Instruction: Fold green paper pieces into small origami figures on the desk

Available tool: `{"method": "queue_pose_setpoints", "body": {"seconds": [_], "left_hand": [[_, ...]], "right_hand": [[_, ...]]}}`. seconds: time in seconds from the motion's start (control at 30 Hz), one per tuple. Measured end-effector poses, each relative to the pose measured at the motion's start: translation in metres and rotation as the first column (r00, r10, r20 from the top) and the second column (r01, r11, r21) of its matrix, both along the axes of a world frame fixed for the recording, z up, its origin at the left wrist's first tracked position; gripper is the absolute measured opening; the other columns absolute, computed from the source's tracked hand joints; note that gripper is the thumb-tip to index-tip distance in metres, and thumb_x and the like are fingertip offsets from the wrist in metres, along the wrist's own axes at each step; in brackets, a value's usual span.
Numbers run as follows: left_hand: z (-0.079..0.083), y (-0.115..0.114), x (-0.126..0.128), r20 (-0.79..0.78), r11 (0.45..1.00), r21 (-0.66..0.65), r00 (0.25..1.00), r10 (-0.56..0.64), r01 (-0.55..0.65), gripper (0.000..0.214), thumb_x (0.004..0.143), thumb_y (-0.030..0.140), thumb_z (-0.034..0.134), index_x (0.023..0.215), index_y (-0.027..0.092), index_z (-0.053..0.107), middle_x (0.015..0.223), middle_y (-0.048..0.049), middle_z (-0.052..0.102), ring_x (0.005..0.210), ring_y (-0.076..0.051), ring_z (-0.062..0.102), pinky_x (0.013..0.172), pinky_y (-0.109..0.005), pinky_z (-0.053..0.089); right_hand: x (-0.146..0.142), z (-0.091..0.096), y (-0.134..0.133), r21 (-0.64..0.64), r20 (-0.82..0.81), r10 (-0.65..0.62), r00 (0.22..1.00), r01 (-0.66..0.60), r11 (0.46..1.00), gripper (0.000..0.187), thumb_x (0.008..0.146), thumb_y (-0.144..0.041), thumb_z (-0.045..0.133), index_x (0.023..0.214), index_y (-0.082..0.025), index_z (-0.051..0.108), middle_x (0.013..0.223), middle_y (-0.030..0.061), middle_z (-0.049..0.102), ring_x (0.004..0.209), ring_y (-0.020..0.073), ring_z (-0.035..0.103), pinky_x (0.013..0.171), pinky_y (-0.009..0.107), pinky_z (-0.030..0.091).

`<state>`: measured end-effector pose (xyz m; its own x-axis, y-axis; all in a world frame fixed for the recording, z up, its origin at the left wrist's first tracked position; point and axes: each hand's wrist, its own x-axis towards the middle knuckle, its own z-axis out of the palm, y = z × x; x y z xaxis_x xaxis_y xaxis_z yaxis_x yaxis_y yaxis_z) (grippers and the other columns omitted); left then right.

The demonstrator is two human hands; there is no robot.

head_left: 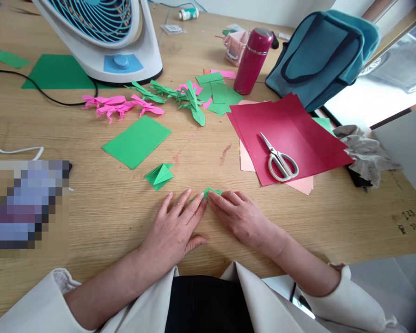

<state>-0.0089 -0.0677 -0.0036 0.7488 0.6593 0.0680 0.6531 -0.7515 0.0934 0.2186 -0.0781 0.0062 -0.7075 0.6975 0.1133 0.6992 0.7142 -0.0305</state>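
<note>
My left hand [175, 226] and my right hand [241, 215] lie flat on the wooden table [100, 208], fingertips meeting over a small folded green paper piece [212, 191]. Both hands press it down with fingers stretched out; most of the piece is hidden beneath them. A second folded green paper [159, 175] rests just left of my fingers. A flat green square sheet [136, 140] lies further back.
Red paper sheets [308, 138] with scissors [279, 158] on top lie to the right. Pink and green origami figures [142, 102] sit in front of a white fan [107, 41]. A magenta bottle [252, 60], a blue bag [321, 55] and a black cable [38, 90] stand behind.
</note>
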Motion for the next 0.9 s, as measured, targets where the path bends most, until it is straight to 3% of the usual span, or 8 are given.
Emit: {"method": "queue_pose_setpoints", "body": {"seconds": [0.4,0.53,0.63,0.77,0.9], "left_hand": [[-0.001,0.01,-0.015,0.058,0.996,0.079,0.998,-0.037,0.033,0.05,0.099,0.047,0.052,0.138,0.017,0.058,0.148,-0.0104,0.056,0.136,-0.035,0.05,0.114,-0.058,0.032],[0.008,0.02,-0.011,0.113,0.995,0.088,0.992,-0.058,0.048,0.035,0.102,0.035,0.048,0.127,0.017,0.065,0.139,-0.0098,0.064,0.127,-0.031,0.057,0.11,-0.053,0.036],[0.014,0.033,-0.003,0.154,0.999,-0.012,0.988,0.031,-0.03,0.026,0.1,0.026,0.05,0.12,0.018,0.066,0.122,-0.0094,0.07,0.111,-0.026,0.062,0.094,-0.045,0.045],[0.016,0.049,0.01,0.134,0.98,-0.13,0.977,0.167,-0.149,0.014,0.091,0.03,0.065,0.099,0.019,0.064,0.103,-0.0078,0.066,0.097,-0.026,0.061,0.082,-0.04,0.045],[0.015,0.058,0.019,0.167,0.957,-0.244,0.966,0.198,-0.154,0.012,0.084,0.02,0.07,0.087,0.019,0.058,0.093,-0.0037,0.062,0.091,-0.023,0.059,0.078,-0.036,0.043]], "right_hand": [[-0.001,-0.004,-0.001,-0.003,-0.028,-0.014,1.0,0.014,1.0,0.037,0.1,-0.01,0.039,0.128,-0.006,0.062,0.142,0.0176,0.056,0.1,0.0279,0.051,0.077,0.044,0.05],[-0.001,-0.003,0.0,-0.008,-0.062,-0.009,0.998,0.008,1.0,0.035,0.1,-0.01,0.041,0.129,-0.005,0.061,0.139,0.0187,0.057,0.099,0.0275,0.053,0.078,0.043,0.051],[0.002,-0.002,0.003,-0.008,-0.087,-0.011,0.996,0.01,1.0,0.034,0.102,-0.012,0.041,0.129,-0.006,0.06,0.136,0.0182,0.059,0.096,0.0264,0.053,0.079,0.042,0.051],[0.005,-0.004,0.009,-0.068,-0.207,-0.037,0.978,0.023,0.997,0.032,0.102,-0.013,0.041,0.128,-0.011,0.06,0.13,0.0157,0.062,0.097,0.0247,0.054,0.084,0.042,0.052],[0.006,-0.005,0.01,-0.161,-0.428,-0.154,0.89,0.093,0.983,0.03,0.101,-0.014,0.044,0.127,-0.015,0.058,0.117,0.0136,0.063,0.102,0.023,0.057,0.091,0.04,0.052]]}}
